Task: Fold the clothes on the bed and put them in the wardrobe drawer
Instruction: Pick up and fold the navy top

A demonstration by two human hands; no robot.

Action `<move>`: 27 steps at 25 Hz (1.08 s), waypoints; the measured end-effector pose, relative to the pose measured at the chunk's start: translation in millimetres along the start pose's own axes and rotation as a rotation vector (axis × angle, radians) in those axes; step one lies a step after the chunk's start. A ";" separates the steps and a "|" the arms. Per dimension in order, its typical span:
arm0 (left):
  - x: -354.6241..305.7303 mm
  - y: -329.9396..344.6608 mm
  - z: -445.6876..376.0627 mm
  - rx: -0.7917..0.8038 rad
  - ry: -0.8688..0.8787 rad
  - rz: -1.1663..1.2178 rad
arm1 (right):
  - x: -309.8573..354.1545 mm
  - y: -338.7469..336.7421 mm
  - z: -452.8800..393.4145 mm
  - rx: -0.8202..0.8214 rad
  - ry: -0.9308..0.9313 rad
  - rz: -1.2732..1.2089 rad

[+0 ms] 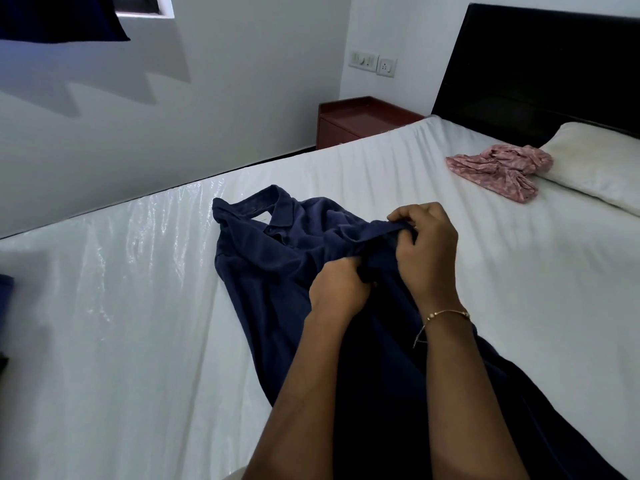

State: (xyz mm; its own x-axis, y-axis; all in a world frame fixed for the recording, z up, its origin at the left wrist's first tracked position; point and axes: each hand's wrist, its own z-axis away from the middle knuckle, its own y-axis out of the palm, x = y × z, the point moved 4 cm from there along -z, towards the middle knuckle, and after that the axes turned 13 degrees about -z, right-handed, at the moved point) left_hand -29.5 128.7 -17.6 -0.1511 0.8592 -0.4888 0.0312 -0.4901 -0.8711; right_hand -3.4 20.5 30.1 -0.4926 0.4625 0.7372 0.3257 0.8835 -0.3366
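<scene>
Both hands, left (337, 289) and right (427, 245), pinched the unfolded navy polo (270, 268) mid-bed (138, 323); pink garment (498, 171) near the headboard edge was untouched, nothing stowed.

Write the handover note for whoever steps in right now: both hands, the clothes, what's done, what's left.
Left hand: grips a bunch of the navy polo shirt.
Right hand: pinches a sleeve edge of the same shirt.
The shirt lies on the bed, collar away from you, not folded yet.
A pink garment sits crumpled beside the pillow.
Done: nothing folded in view.
Left: fold both, put them in the wardrobe drawer, which is out of view.
</scene>
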 end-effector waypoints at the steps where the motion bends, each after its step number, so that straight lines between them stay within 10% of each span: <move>1: 1.3 0.0 -0.5 0.031 0.020 0.053 | -2.7 -3.3 0.4 -0.017 0.002 -0.004; 7: -4.6 -13.2 7.2 0.110 -0.154 1.038 | -7.2 -6.5 10.1 0.045 0.089 -0.193; 12: -1.2 -17.1 5.6 0.089 -0.339 1.278 | 0.8 5.4 25.2 0.265 0.128 -0.305; 18: 8.0 -15.9 5.7 -0.037 -0.429 1.368 | -5.5 3.9 35.2 0.143 0.086 -0.272; 27: 0.6 -25.1 7.1 0.052 -0.233 1.471 | -1.6 -5.2 27.1 0.120 0.270 -0.397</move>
State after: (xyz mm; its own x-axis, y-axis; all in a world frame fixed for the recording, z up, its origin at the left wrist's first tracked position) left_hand -37.4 140.5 4.3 -0.1671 -0.4374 -0.8836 0.2582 -0.8843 0.3890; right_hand -26.2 17.2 14.8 -0.3283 0.0668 0.9422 0.0525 0.9972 -0.0524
